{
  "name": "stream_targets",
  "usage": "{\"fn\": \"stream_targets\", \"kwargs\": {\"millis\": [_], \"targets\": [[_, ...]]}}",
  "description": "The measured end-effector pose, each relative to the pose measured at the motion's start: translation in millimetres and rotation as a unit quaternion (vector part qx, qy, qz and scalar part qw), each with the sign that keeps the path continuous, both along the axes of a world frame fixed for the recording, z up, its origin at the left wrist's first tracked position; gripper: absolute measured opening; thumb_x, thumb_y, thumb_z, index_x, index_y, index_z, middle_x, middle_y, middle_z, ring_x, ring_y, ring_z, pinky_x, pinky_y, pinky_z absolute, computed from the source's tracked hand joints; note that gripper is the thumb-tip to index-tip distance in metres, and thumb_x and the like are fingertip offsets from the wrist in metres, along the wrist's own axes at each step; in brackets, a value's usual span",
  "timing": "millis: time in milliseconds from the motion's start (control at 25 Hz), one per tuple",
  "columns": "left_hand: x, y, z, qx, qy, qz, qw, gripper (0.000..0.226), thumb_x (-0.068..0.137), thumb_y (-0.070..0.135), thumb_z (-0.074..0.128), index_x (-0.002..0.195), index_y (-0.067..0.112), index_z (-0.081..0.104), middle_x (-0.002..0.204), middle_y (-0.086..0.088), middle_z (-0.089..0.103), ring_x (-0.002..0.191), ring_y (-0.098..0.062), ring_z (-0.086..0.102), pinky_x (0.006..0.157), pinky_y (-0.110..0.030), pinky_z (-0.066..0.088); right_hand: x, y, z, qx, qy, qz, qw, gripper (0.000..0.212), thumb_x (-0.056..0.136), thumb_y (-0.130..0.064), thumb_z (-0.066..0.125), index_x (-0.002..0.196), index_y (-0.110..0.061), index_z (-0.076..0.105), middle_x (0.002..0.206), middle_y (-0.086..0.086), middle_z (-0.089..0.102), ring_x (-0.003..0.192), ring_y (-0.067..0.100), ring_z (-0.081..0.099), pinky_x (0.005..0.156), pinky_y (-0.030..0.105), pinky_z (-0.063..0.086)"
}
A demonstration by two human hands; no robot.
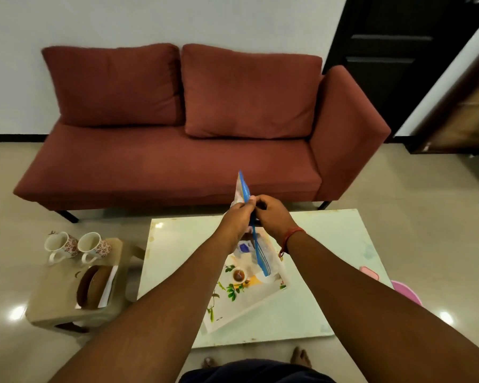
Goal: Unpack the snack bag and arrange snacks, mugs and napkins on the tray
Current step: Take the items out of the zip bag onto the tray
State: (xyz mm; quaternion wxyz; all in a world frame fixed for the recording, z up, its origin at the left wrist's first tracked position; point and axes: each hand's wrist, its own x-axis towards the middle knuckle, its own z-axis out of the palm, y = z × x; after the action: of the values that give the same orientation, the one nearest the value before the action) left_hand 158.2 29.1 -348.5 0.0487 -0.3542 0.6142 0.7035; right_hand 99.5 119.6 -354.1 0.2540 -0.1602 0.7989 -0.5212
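A clear zip bag with a blue strip (261,258) hangs above the white floral tray (233,305), which lies on the low white table (329,272). My left hand (239,215) and my right hand (271,214) both pinch the bag's top edge, one on each side of it. Something white and blue shows inside the bag; I cannot tell what. Two floral mugs (78,246) stand on the beige stool (56,299) at the left, with a brown plate (93,286) lying on white napkins (108,288) in front of them.
A red sofa (177,150) stands behind the table. A pink object (369,273) lies at the table's right edge, and a pink round thing (407,293) sits on the floor beyond it. A dark door is at the back right. My feet show below the table.
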Motion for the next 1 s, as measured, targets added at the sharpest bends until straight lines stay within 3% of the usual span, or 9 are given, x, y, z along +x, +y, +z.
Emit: {"fn": "stream_targets", "kwargs": {"millis": [80,200,240,400,480,640,760,840,1000], "targets": [[-6,-2,5,-0.012,-0.01,0.044,0.999,0.036,0.101,0.039,0.044,0.124,0.016,0.059,0.109,-0.007,0.07,0.095,-0.023,0.069,0.079,-0.046,0.062,3,-1,7,0.009,0.041,0.055,0.998,0.026,0.096,-0.004,0.053,0.12,-0.009,0.063,0.108,0.006,0.064,0.089,0.013,0.066,0.07,0.015,0.055],[-16,7,14,-0.026,0.004,0.094,0.995,0.026,0.1,0.028,0.043,0.113,0.016,0.061,0.109,-0.009,0.07,0.096,-0.025,0.068,0.077,-0.044,0.062,-4,8,11,0.033,0.099,0.101,0.989,0.039,0.095,-0.007,0.057,0.133,-0.014,0.056,0.127,0.006,0.051,0.11,0.022,0.059,0.086,0.03,0.057],[-20,13,17,-0.034,0.01,0.104,0.994,0.022,0.1,0.025,0.042,0.109,0.018,0.061,0.109,-0.01,0.07,0.096,-0.025,0.067,0.078,-0.044,0.062,-8,15,12,0.037,0.112,0.102,0.988,0.04,0.094,-0.008,0.058,0.134,-0.016,0.055,0.128,0.006,0.05,0.112,0.023,0.058,0.09,0.032,0.056],[-36,36,27,-0.075,0.032,0.151,0.985,0.025,0.098,0.017,0.041,0.101,0.016,0.066,0.104,-0.011,0.07,0.093,-0.025,0.068,0.07,-0.039,0.061,-28,37,22,0.015,0.151,0.095,0.984,0.039,0.091,-0.005,0.061,0.128,-0.019,0.06,0.12,0.003,0.051,0.101,0.016,0.059,0.08,0.015,0.051],[-42,44,29,-0.099,0.044,0.174,0.979,0.023,0.099,0.016,0.045,0.098,0.014,0.068,0.099,-0.01,0.07,0.088,-0.023,0.067,0.064,-0.035,0.06,-35,43,26,0.008,0.17,0.099,0.98,0.036,0.091,-0.006,0.061,0.125,-0.018,0.061,0.118,0.001,0.051,0.098,0.014,0.057,0.085,0.019,0.052],[-49,52,29,-0.15,0.055,0.197,0.967,0.018,0.099,0.024,0.055,0.089,0.018,0.069,0.091,-0.006,0.073,0.084,-0.021,0.071,0.071,-0.038,0.063,-44,49,24,0.003,0.196,0.093,0.976,0.036,0.092,-0.018,0.065,0.127,-0.019,0.058,0.119,-0.002,0.05,0.103,0.012,0.059,0.091,0.027,0.055],[-52,53,30,-0.168,0.059,0.202,0.963,0.015,0.098,0.029,0.06,0.087,0.021,0.067,0.089,-0.003,0.073,0.083,-0.02,0.071,0.072,-0.04,0.063,-49,50,24,-0.01,0.184,0.082,0.98,0.035,0.092,-0.02,0.064,0.127,-0.018,0.057,0.12,-0.002,0.049,0.1,0.008,0.056,0.077,0.007,0.047],[-53,54,31,-0.165,0.065,0.203,0.963,0.018,0.097,0.03,0.061,0.089,0.016,0.068,0.089,-0.006,0.073,0.085,-0.023,0.071,0.07,-0.041,0.064,-52,48,25,-0.007,0.181,0.07,0.981,0.032,0.093,-0.015,0.061,0.125,-0.017,0.058,0.12,0.001,0.05,0.096,0.009,0.055,0.07,0.002,0.04],[-54,49,32,-0.142,0.072,0.178,0.971,0.023,0.099,0.031,0.057,0.089,0.015,0.069,0.093,-0.008,0.073,0.088,-0.023,0.07,0.067,-0.036,0.063,-55,44,25,0.01,0.185,0.044,0.982,0.032,0.092,-0.006,0.057,0.124,-0.013,0.059,0.123,0.005,0.052,0.095,0.012,0.054,0.085,0.022,0.049]]}}
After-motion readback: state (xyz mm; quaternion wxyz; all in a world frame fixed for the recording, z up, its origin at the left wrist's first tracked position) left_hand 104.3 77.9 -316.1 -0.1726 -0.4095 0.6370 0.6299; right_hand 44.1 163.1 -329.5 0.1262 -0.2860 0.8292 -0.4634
